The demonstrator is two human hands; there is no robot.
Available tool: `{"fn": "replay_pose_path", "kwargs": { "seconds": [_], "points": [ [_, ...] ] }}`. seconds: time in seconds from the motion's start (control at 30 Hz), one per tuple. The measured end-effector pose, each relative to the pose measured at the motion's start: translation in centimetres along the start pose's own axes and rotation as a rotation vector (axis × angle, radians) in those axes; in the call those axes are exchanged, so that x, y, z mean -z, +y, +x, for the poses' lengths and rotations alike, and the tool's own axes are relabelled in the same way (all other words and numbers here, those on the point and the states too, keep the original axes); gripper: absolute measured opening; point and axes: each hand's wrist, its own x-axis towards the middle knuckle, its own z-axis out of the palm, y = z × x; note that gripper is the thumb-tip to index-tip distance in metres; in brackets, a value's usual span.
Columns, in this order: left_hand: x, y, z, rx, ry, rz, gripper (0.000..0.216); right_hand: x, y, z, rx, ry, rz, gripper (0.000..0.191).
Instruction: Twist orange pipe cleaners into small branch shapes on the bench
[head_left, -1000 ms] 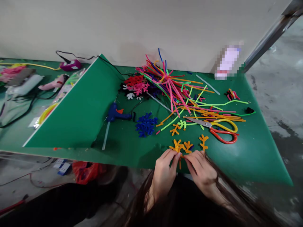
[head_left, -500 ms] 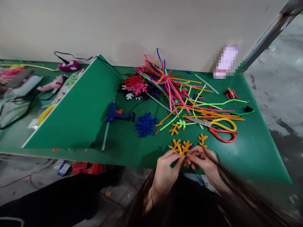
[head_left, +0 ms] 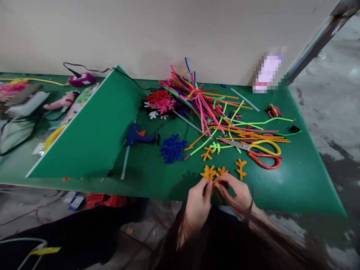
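Note:
Both of my hands pinch an orange pipe cleaner near the table's front edge. My left hand [head_left: 198, 198] has thumb and forefinger closed on it from the left. My right hand [head_left: 235, 192] grips it from the right, fingertips close to the left ones. The held orange pipe cleaner [head_left: 215, 183] is partly hidden by the fingers, and a strand hangs below. Just beyond the fingertips are orange branched pieces [head_left: 208, 171]. To the right lies another orange branched piece [head_left: 241, 168]. Farther off is a smaller orange branched piece [head_left: 207, 153] beside a lime-green one [head_left: 215, 147].
Scissors [head_left: 247, 147] with yellow and red handles lie beyond my right hand. Loose pipe cleaners [head_left: 198, 95] spread across the back. A blue branched pile [head_left: 173, 149] and a blue glue gun [head_left: 135, 135] lie left, beside a leaning green panel [head_left: 84, 138].
My hands have drawn closer together, with the right hand shifted left. The held orange pipe cleaner has moved slightly left, and a strand now hangs below the fingers.

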Motion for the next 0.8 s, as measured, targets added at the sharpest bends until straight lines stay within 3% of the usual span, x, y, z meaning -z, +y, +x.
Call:
{"fn": "replay_pose_path", "kwargs": {
  "seconds": [0.07,0.17,0.3,0.4,0.5,0.6,0.7,0.8],
  "points": [
    [0.9,0.1,0.4,0.039,-0.131,-0.072,0.03,1.1,0.4,0.1,0.312,-0.141,-0.299,0.014],
    [1.9,0.4,0.7,0.042,-0.245,-0.088,0.031,2.5,0.6,0.4,0.555,-0.287,-0.532,0.019],
    [2.0,0.7,0.8,-0.035,-0.313,-0.031,0.03,3.2,0.3,0.8,0.671,-0.37,-0.654,0.022],
    [1.6,0.7,0.6,-0.117,-0.249,0.083,0.028,2.9,0.1,0.7,0.663,-0.353,-0.677,0.025],
    [1.1,0.8,0.3,-0.276,-0.151,0.233,0.026,2.6,-0.2,0.6,0.406,-0.287,-0.458,0.024],
    [0.8,0.9,0.2,-0.544,-0.007,0.378,0.026,2.6,-1.1,0.8,0.109,-0.294,-0.2,0.022],
    [0.8,1.0,0.3,-0.716,0.107,0.424,0.027,2.8,-2.0,1.1,-0.23,-0.374,0.201,0.028],
    [0.9,0.7,0.1,-0.836,0.13,0.411,0.022,2.7,-2.3,1.1,-0.62,-0.501,0.696,0.038]
  ]
}}
